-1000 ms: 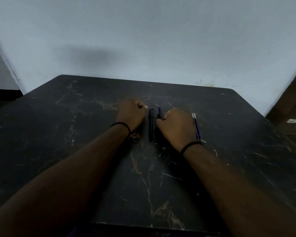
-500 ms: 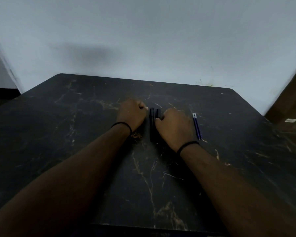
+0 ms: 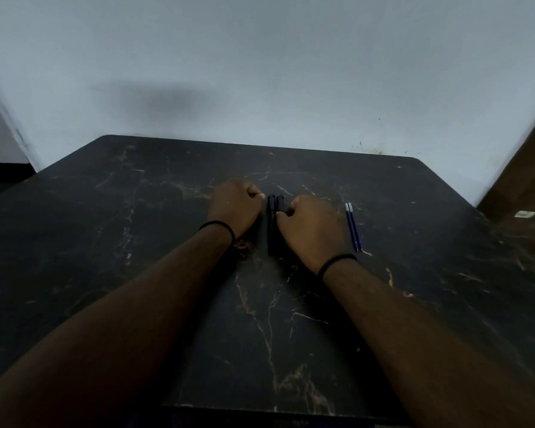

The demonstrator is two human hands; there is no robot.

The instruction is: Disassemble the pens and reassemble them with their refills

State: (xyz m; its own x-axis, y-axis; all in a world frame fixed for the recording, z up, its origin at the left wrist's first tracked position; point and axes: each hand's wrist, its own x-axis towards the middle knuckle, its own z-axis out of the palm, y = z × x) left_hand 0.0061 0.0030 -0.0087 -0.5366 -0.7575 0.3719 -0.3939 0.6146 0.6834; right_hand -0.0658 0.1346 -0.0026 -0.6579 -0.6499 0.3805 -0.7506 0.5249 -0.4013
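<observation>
Two black pens [image 3: 271, 225] lie side by side on the black marbled table [image 3: 136, 242], pointing away from me. My left hand [image 3: 235, 208] rests as a fist just left of them and holds nothing. On their right, my right hand [image 3: 314, 228] is curled, with its thumb pinching the right-hand pen [image 3: 280, 202]; the hand hides that pen's lower part. Two blue refills [image 3: 353, 227] lie parallel on the table just right of my right hand, apart from it.
A pale wall stands behind the table's far edge. At the far right is a brown wooden surface [image 3: 525, 186] with a small white tag [image 3: 524, 214]. The table's near edge runs below my forearms.
My right hand has slid left with the second pen, laying it against the first one. The gap to the refills has grown. My left hand has stayed put.
</observation>
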